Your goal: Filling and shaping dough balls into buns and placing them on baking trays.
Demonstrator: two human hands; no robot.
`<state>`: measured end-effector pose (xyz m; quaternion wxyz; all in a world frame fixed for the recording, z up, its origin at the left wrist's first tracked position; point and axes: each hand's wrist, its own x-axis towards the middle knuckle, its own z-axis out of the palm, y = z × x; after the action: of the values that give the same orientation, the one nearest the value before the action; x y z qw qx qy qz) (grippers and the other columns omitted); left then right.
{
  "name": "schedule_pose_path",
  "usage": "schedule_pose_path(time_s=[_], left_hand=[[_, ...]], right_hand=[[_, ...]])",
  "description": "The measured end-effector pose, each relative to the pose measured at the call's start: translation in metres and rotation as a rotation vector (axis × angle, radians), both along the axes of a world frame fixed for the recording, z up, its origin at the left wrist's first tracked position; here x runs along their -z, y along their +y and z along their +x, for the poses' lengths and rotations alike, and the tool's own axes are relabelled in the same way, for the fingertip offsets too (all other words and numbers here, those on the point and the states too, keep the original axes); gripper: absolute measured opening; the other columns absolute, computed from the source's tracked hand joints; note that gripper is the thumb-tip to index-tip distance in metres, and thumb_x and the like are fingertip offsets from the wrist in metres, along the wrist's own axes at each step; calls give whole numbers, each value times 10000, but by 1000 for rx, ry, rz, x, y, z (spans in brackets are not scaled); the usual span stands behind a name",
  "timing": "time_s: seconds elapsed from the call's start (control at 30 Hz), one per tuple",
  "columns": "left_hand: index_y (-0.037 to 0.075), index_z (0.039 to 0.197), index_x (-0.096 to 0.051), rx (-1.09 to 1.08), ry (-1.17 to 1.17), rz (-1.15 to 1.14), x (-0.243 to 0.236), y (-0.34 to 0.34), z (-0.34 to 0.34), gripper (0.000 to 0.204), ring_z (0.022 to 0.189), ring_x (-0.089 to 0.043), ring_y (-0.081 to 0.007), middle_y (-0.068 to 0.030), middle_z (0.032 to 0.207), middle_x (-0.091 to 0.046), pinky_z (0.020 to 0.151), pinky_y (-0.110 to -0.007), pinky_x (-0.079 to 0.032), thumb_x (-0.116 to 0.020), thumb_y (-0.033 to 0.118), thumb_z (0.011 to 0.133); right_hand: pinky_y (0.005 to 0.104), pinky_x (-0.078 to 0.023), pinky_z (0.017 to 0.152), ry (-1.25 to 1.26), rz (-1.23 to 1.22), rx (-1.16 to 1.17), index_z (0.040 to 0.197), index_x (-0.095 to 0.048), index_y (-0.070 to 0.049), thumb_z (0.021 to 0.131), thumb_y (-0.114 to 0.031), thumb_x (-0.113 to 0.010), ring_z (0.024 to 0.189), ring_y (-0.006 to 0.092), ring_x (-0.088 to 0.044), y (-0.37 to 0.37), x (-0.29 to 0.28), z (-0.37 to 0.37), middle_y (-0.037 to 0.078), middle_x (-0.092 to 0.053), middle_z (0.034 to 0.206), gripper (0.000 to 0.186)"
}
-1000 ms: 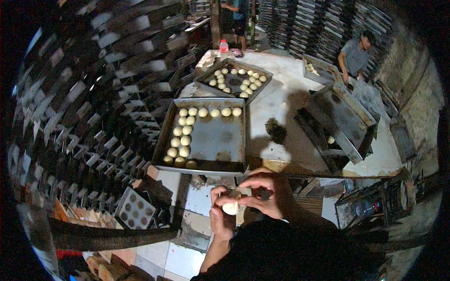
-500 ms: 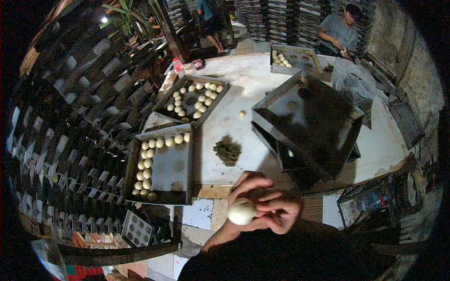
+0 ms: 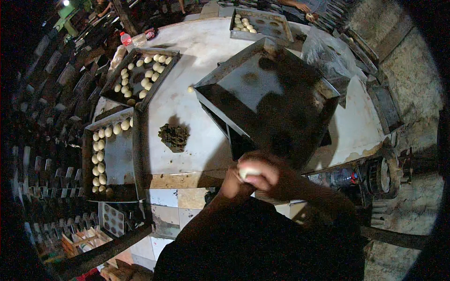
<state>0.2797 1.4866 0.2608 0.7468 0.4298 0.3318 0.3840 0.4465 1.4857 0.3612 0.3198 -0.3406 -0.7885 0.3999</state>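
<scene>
A pale, smooth dough ball [image 3: 250, 173] is held between my two hands, close in front of my body at the table's near edge. My right hand [image 3: 266, 169] curls over it with bent fingers, somewhat smeared by motion. Against it from the left presses my left hand [image 3: 230, 181], closed round the ball's lower side; most of its fingers are hidden. On the white table [image 3: 173, 166], ahead and to the left, lies a crumbly dark green-brown clump [image 3: 174, 137]. A smaller dough piece [image 3: 191, 89] sits farther back, by the corner of the stacked trays.
Stacked dark metal trays [image 3: 253, 79] stand just beyond my hands. Two trays at the left, one nearer [image 3: 117, 157] and one farther [image 3: 136, 100], hold dough balls, as does a far tray [image 3: 260, 33]. A plastic bag [image 3: 328, 56] lies right; a co-worker's hand [image 3: 300, 6] shows beyond.
My hands have closed together around the dough ball, which was more exposed before. The view has tilted down and turned right, so the table things appear farther left and higher.
</scene>
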Motion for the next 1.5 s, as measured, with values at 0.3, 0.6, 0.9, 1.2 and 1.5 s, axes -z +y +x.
schedule_pose_path(time_s=[0.3,0.6,0.9,1.2,1.5], left_hand=[[51,1068,-572,-412,386,278,-53,15,-140,346,675,-400,-68,9,830,-518,645,-201,-390,-706,-3,754],[-11,977,-636,-798,921,360,61,106,-397,254,872,-623,-296,-200,946,-636,713,-363,-474,-627,198,833],[-7,1028,-559,-967,1538,838,165,222,-494,348,942,-576,-332,-178,924,-618,872,-444,-418,-601,290,851],[15,1440,-88,-483,401,641,-36,47,-197,861,1077,-556,-282,-230,1373,-360,896,-380,-474,-627,-39,771],[-9,1198,-568,-511,303,350,-80,-33,-126,314,953,-558,-142,-79,982,-585,846,-269,-448,-567,120,912]], right_hand=[[401,-405,941,-575,-220,159,1243,-437,38,916,-144,-529,1056,329,-521,145,31,-18,189,-528,1155,386],[427,-358,1012,-572,764,520,1345,-380,-16,897,-47,-486,1218,323,-436,99,-4,-45,214,-432,1320,462],[374,-494,821,-357,279,356,1133,-546,-19,796,-42,-642,995,294,-586,-2,3,-134,158,-553,1096,351],[328,-491,788,-278,-123,413,1237,-516,-7,876,-134,-589,924,218,-617,12,39,-142,142,-626,1044,389],[358,-433,940,238,359,33,1161,-586,33,758,-140,-697,1123,262,-555,-7,10,-132,210,-513,1267,452]])
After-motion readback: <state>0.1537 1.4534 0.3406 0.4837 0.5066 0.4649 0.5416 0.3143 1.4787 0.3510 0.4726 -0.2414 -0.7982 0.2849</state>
